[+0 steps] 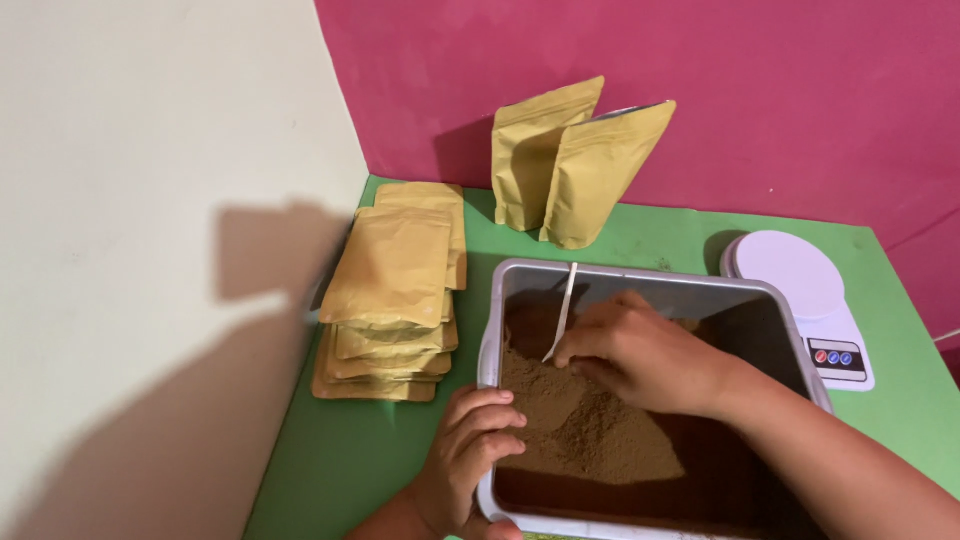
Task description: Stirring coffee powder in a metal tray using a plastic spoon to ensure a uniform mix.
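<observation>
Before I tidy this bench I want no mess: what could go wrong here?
The right hand works a white spoon in loose brown powder, which could flick over the tray rim. The left hand grips the tray's near edge; a slip might jolt it. The two standing pouches look easy to topple, and the scale sits close by.

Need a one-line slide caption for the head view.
Right hand in brown powder, left hand gripping tray.
</observation>
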